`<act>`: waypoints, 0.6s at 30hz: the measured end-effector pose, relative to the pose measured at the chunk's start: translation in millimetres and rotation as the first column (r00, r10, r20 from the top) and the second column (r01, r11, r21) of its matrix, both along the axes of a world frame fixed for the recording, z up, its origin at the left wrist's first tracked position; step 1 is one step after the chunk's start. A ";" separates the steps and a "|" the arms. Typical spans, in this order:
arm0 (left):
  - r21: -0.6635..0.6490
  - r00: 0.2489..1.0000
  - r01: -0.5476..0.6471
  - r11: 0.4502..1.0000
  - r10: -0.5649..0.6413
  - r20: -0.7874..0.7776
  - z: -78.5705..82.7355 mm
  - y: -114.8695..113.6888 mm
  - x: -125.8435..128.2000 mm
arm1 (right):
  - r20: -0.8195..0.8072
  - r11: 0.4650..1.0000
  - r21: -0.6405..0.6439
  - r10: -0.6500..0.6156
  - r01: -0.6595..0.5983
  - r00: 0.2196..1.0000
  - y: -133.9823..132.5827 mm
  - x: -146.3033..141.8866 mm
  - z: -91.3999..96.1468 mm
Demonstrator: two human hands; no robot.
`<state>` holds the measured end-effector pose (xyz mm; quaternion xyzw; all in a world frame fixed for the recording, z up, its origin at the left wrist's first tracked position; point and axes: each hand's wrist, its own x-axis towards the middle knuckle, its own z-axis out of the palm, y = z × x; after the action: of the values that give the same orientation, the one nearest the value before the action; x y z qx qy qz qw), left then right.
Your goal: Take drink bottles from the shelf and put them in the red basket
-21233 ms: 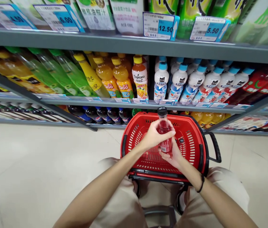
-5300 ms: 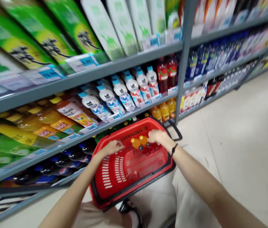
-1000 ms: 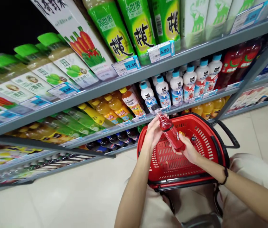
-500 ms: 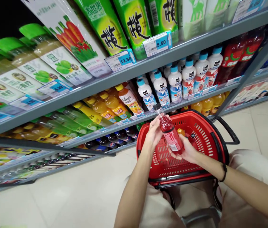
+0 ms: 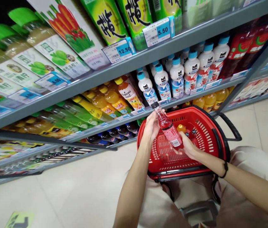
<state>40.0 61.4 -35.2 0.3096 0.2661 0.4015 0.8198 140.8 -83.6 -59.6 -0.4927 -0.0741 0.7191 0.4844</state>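
Observation:
A bottle of red drink (image 5: 169, 130) with a black cap and a pink-red label is tilted in front of me, its cap toward the shelf. My left hand (image 5: 153, 125) is closed around its upper part near the neck. Lower down, my right hand (image 5: 186, 146) grips the bottle near its base, some fingers hidden beneath it. Both hands are over a red shopping basket (image 5: 206, 122). An orange-capped bottle (image 5: 181, 128) lies in the basket, partly covered by the red one, beside a dark-capped item I cannot make out.
Shelves of drinks rise ahead, with a grey shelf edge (image 5: 81, 85) and price tags. White bottles with blue caps (image 5: 162, 82) stand just beyond the basket. The basket's black handle (image 5: 230, 126) sticks out right. My knees flank the basket on the tiled floor (image 5: 77, 183).
My view has shifted slightly, so the shelves look nearer. A yellow-green floor mark shows more at the lower left. Both hands still hold the red bottle, its label turned slightly.

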 end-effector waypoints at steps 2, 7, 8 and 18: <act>-0.023 1.000 -0.014 1.000 0.014 0.021 1.9 0.2 -0.1 | 0.015 1.000 0.000 0.014 -0.014 1.000 -0.1 0.0 -2.3; -0.058 0.999 -0.039 0.998 0.039 -0.002 5.1 -0.1 -0.7 | -0.016 0.998 0.019 0.055 -0.054 0.998 0.7 -0.5 -10.7; -0.059 0.999 -0.042 0.997 0.041 -0.012 5.2 -0.3 -0.8 | -0.027 0.998 0.025 0.060 -0.059 0.998 0.7 -0.7 -12.1; 0.003 0.996 -0.045 0.999 0.045 -0.082 4.0 -1.2 -0.2 | -0.028 0.995 0.053 0.089 -0.088 0.996 -1.7 -1.0 -17.3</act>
<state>39.8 60.2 -31.2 0.3201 0.3062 0.4070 0.7989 139.8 -85.3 -76.9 -0.4653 -0.1073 0.7450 0.4658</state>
